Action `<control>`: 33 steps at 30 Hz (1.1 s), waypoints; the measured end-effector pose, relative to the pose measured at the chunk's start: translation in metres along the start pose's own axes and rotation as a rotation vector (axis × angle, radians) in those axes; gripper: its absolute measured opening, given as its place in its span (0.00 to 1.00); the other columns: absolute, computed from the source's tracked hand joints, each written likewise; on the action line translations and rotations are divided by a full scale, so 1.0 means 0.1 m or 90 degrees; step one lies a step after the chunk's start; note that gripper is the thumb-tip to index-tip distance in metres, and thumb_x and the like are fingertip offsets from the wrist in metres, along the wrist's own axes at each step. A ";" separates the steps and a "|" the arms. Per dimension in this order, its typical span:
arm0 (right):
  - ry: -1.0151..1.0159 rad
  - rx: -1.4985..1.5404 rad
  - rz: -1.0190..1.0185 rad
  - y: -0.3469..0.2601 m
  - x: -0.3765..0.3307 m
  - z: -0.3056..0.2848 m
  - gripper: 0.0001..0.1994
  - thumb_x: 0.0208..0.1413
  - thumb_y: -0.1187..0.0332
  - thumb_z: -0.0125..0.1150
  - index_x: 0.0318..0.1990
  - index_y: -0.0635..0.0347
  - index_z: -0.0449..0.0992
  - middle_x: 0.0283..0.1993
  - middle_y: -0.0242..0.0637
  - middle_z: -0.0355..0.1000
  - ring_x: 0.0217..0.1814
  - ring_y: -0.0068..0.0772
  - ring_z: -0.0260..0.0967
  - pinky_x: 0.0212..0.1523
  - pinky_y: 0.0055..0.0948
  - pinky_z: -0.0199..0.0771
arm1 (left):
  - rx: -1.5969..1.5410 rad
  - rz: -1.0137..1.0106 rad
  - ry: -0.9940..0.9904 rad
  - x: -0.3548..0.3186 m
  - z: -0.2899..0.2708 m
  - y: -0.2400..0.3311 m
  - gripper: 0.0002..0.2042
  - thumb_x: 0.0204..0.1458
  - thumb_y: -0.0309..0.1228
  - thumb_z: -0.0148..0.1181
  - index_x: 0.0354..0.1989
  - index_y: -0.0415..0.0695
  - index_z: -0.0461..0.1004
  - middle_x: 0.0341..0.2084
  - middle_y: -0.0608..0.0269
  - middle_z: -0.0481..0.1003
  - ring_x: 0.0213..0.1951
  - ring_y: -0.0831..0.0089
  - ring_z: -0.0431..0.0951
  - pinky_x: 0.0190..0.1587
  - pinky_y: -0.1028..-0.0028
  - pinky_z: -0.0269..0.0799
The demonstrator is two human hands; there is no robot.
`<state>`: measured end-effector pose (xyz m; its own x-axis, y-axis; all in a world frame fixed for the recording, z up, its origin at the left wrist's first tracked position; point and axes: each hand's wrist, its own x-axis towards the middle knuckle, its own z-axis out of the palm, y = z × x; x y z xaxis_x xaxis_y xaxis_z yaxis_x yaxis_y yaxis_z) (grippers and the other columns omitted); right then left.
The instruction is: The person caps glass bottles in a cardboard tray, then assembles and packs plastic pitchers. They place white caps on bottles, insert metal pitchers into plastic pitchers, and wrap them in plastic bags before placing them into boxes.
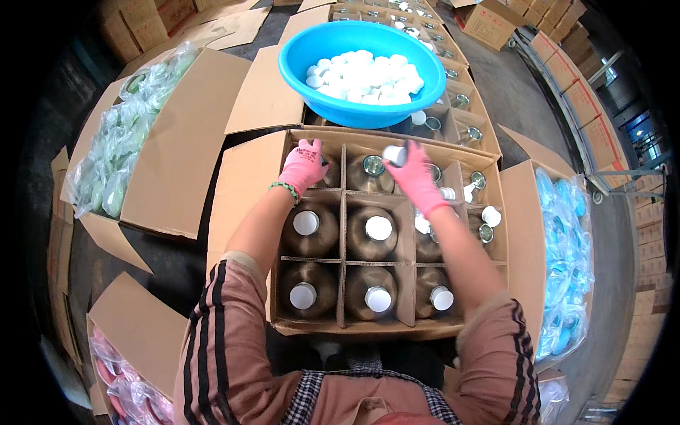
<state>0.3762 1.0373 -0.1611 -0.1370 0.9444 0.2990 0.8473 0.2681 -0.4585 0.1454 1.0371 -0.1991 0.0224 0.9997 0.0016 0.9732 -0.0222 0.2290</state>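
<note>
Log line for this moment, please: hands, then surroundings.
left hand: at back-left bottle | right hand: holding white cap | divided carton: bottles, some capped | blue basin: loose white caps

A dull grey, hard floor (524, 106) spreads past the far right corner of the divided brown cardboard carton (368, 328); farther right, a pale metal frame on small wheels (629, 172) carries a row of closed brown cartons (582, 103); bluish light shows in a bright patch (641, 134) behind it; off the far left corner, flat tan cardboard sheets (230, 30) lie before tall stacked brown boxes (145, 25); the left-hand background falls into shadow.
</note>
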 end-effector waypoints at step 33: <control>-0.359 -0.256 0.054 1.49 -0.24 -0.50 0.19 0.47 0.57 0.47 0.41 0.62 0.71 0.44 0.47 0.67 0.50 0.47 0.61 0.50 0.42 0.59 | 0.092 0.055 -0.020 0.19 0.10 -0.06 0.24 0.41 0.48 0.54 0.37 0.40 0.62 0.31 0.44 0.70 0.33 0.54 0.73 0.34 0.62 0.70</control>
<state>0.5313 1.0451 -0.1943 -0.2150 0.9428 -0.2548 0.9762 0.2002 -0.0832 0.1419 1.0566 -0.2107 0.1118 0.9936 -0.0164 0.9901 -0.1099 0.0871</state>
